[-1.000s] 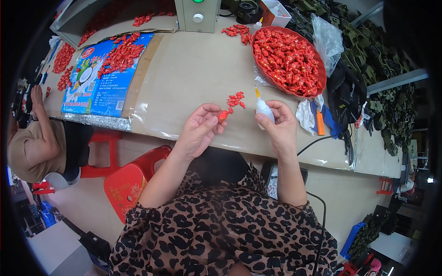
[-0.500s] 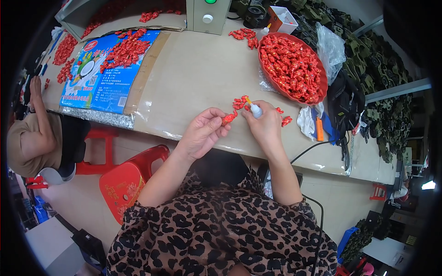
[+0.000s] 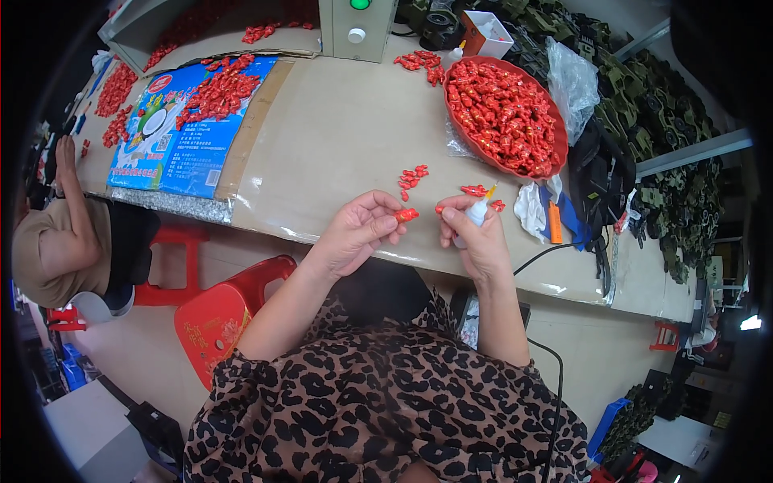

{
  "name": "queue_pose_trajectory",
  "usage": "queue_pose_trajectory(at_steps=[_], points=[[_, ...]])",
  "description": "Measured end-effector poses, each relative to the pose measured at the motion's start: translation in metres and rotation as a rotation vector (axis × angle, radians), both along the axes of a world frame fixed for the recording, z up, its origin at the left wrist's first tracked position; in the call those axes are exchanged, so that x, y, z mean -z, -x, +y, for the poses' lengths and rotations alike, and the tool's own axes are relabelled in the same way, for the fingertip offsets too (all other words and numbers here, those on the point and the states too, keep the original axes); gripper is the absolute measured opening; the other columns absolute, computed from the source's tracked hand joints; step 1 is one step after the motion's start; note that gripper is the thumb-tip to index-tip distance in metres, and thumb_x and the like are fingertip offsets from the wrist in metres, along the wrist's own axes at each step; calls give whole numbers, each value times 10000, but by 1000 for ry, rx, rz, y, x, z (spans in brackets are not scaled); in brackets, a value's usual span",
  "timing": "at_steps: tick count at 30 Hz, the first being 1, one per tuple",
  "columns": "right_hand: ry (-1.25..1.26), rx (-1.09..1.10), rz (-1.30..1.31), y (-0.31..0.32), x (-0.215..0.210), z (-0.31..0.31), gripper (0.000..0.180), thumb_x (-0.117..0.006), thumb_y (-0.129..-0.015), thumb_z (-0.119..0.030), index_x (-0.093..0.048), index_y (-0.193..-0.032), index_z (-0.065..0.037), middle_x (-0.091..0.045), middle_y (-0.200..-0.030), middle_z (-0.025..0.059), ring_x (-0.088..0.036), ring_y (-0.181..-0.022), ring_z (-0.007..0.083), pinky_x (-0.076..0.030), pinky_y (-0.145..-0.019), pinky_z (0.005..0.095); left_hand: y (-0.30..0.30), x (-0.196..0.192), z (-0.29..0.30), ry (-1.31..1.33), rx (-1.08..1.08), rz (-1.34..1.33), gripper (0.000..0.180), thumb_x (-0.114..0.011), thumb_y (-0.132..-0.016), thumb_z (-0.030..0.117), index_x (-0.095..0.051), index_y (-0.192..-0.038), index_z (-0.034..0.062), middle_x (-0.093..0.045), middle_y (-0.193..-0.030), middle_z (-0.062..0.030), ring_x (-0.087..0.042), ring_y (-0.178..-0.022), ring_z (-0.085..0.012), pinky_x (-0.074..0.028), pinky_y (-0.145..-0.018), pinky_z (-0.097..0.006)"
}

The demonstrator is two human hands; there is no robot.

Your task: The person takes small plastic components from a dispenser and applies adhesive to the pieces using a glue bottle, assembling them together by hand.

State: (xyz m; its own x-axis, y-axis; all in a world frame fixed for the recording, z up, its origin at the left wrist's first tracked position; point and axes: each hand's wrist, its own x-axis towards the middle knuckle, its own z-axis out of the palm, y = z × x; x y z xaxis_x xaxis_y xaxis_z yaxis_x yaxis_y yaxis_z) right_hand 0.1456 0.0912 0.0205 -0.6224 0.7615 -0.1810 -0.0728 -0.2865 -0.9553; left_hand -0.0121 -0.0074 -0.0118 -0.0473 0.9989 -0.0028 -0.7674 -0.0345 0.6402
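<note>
On the left, a blue printed cardboard sheet (image 3: 189, 157) bears a heap of small red pieces (image 3: 219, 92) on the worktop (image 3: 334, 137). The left hand (image 3: 358, 229) pinches a red piece (image 3: 408, 215) between its fingers near the worktop's front edge; beyond it lies a loose red cluster (image 3: 412, 175). The right hand (image 3: 481, 241) pinches a smaller red bit (image 3: 440, 209) in its fingertips while gripping a white squeeze bottle (image 3: 477, 212), yellow nozzle upward. Behind stands a filled red bowl (image 3: 473, 146).

White bottles (image 3: 477, 213) two, red bowl (image 3: 561, 153) one, blue sheet (image 3: 193, 153) one — red pieces (image 3: 407, 215) beyond counting.
</note>
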Motion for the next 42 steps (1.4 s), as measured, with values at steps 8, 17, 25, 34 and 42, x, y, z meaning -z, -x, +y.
queue_pose_trajectory(at_steps=[8,17,25,34,42], points=[[324,32,295,-20,4,-20,94,-574,-769,-89,-536,-777,-3,-515,-653,31,-462,-516,76,-378,-429,197,-20,-6,2,66,139,172,138,-484,-828,91,-486,-931,-1,-555,-807,-85,-552,-681,-118,-465,-594,-219],[38,45,224,-18,11,-31,78,-584,-760,-61,-535,-759,-1,-516,-661,30,-458,-534,55,-368,-461,176,-21,2,0,91,133,215,143,-482,-834,107,-496,-938,9,-569,-757,-83,-546,-624,-108,-453,-603,-211],[-172,35,103,-19,14,-32,56,-581,-757,-28,-545,-743,12,-525,-678,24,-453,-596,48,-349,-529,163,-21,2,0,82,133,209,133,-473,-837,101,-498,-931,11,-566,-750,-83,-546,-617,-111,-449,-597,-209],[-179,40,82,-19,14,-34,67,-588,-755,-34,-546,-732,12,-532,-688,29,-460,-613,51,-351,-543,165,-20,5,0,41,138,227,144,-470,-837,89,-487,-932,-18,-560,-797,-103,-562,-672,-135,-469,-597,-226],[-273,58,17,-18,13,-34,81,-590,-759,-51,-543,-727,7,-530,-680,20,-458,-610,46,-346,-533,166,-22,1,0,41,102,255,137,-468,-836,77,-488,-933,-17,-563,-802,-106,-562,-681,-135,-475,-605,-233]])
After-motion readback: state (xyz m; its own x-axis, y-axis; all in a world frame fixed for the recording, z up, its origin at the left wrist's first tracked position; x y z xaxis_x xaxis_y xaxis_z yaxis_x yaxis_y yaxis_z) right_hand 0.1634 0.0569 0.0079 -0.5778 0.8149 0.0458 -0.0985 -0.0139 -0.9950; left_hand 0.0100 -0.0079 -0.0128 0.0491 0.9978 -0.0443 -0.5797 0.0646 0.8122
